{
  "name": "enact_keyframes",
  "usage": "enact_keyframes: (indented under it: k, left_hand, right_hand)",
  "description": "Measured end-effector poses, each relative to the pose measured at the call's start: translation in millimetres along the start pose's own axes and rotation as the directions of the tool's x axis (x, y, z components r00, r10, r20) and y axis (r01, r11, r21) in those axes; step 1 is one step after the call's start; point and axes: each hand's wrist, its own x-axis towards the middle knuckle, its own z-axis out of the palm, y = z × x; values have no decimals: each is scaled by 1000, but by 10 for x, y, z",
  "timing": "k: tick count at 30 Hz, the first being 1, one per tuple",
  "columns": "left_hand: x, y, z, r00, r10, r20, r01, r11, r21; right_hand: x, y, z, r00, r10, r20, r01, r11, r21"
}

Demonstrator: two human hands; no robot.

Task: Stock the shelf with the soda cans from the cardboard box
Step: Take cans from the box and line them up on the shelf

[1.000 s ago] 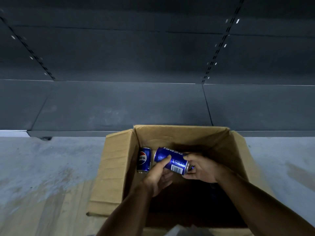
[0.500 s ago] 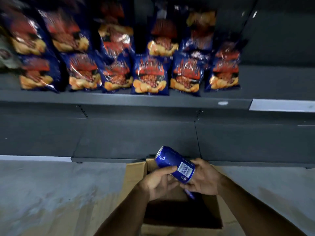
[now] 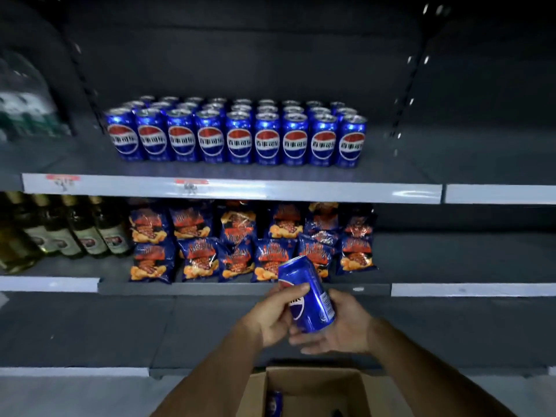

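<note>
Can point(image 3: 307, 296) tilted, top leaning up and left, held in front of the chip-bag shelf, well below the stocked cans point(image 3: 237, 135). Left hand point(image 3: 272, 314): thumb and fingers clamped round the can's left side. Right hand point(image 3: 340, 329): cupped under the base, fingers loosely curled against the lower wall, thumb on the right side. Box point(image 3: 304, 392) at bottom edge, open, at least one can point(image 3: 274, 403) left inside. Stocked block fills rows neatly on the upper shelf point(image 3: 231, 191); free space to its right.

Risks, judged: grip shared between two hands mid-transfer, so a slip possible if one lets go before the other closes firmly. Can tilted; set down off-level, could topple and knock the front row over like dominoes. Dim light and blur make the gap beside the row hard to judge; possible clip on the shelf lip on the way up.

Against half a second ago: view raised, upper shelf with cans now visible, bottles point(image 3: 75, 233) at left too. Can carried higher, clear of the box, turned more upright.
</note>
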Motion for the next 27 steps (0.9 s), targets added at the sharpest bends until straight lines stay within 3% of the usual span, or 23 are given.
enact_keyframes:
  k: [4,7,11,15,18,21,27]
  left_hand:
    - [-111,562,249,989,115,-89,-109,992,69]
    - [-117,892,384,970,211,-121,-195,972,131]
    - [-88,1303,489,921,335,-198,-289,930,228]
    - [43,1668,484,859,405,-315,-283,886,367]
    - [98,1817,510,855,410,-316,-253,863,436]
    - [122,1923,484,853,407,-327,-265,877,401]
    - [88,2202,241,852,440,-284,-336,875,348]
  right_hand:
    - [-140,-514,364,986,-129,-105,97,958,-271]
    - [-231,-868,545,956,-264,-128,202,908,-366]
    - [-362,-1268,735,916,-397,-59,335,837,-432]
    - [-357,-1588,868,897,-440,50,404,769,-496]
    - [-295,-1759,1000,891,-435,130,420,680,-600]
    - [-139,-1850,1105,872,-471,129,432,620,-655]
    - [243,-1948,1259,817,-572,78,498,631,-595]
